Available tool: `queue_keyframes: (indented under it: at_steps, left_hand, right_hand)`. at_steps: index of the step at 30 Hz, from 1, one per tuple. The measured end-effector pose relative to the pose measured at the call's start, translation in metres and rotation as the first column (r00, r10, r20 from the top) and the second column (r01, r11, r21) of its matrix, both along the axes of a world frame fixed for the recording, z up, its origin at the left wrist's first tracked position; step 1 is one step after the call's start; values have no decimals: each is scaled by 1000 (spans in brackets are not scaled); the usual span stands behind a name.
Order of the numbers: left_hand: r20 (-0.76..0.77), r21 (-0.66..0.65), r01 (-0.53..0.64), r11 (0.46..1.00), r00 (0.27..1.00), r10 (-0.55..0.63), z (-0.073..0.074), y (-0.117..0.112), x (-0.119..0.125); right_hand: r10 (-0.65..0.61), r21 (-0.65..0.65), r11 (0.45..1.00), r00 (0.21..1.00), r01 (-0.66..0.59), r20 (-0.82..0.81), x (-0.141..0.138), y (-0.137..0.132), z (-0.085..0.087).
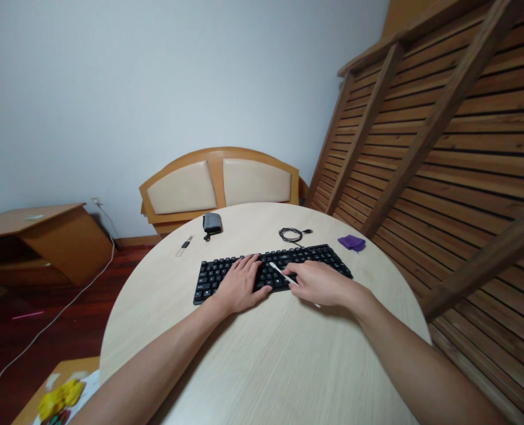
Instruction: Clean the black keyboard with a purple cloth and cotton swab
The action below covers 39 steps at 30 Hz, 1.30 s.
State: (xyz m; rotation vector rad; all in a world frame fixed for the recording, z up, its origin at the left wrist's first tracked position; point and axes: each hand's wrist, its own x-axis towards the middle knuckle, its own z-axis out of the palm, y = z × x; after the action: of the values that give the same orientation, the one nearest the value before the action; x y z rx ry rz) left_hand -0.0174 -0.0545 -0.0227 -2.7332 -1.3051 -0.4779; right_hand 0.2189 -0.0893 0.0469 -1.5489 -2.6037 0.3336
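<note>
A black keyboard lies across the middle of a round pale wooden table. My left hand lies flat on the keys left of centre, fingers stretched out, pressing the keyboard down. My right hand is closed in a pinch round a thin white stick-like tool, whose tip touches the keys near the keyboard's centre. Part of the keyboard is hidden under both hands.
Behind the keyboard lie a coiled black cable, a folded purple cloth, a grey pouch and a small clear item. A padded headboard leans on the wall, a slatted wooden frame stands at right, a low cabinet at left.
</note>
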Motion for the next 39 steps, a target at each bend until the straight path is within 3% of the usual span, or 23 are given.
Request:
queue_keyframes:
  at_steps: [6,14,22,31,39]
  left_hand:
    - [-11,-13,-4,1000,1000,4,1,0,0]
    - [-7,-23,-3,1000,1000,3,4,-2,1]
    - [21,-11,10,1000,1000,-10,-2,1,0]
    - [-9,4,5,1000,1000,-5,1,0,-1]
    - [-14,40,-75,996,997,75,-3,9,-2]
  right_hand:
    - [-15,80,997,1000,15,-2,-8,4,-9]
    - [-4,56,998,1000,4,16,-5,3,-4]
    - [-48,128,991,997,40,63,-22,8,-18]
    - [0,79,997,1000,0,-2,-8,6,-9]
    - [-18,37,999,1000,18,21,-6,4,-4]
